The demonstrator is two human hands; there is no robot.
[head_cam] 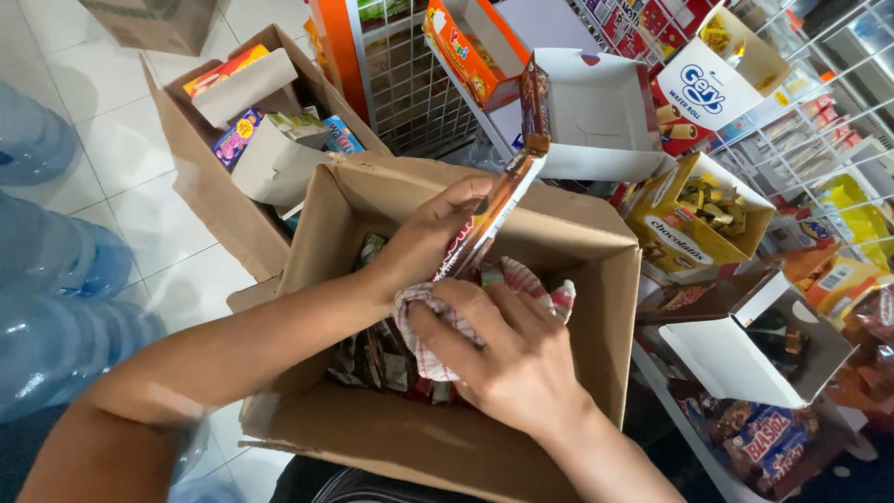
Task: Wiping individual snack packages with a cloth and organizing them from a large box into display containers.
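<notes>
My left hand (428, 237) grips a long brown and orange snack bar (494, 210) that points up and to the right, over an open cardboard box (596, 307). My right hand (507, 349) clutches a red-and-white checked cloth (535, 284) pressed against the lower end of the bar. Several wrapped snacks (382, 359) lie inside the box beneath both hands.
A second open cardboard box (200, 177) with packets stands at the back left on the white tiled floor. Large blue water bottles (56, 270) sit at the left. Wire shelves (801, 121) with open snack display cartons fill the right. A white carton (596, 112) lies behind the box.
</notes>
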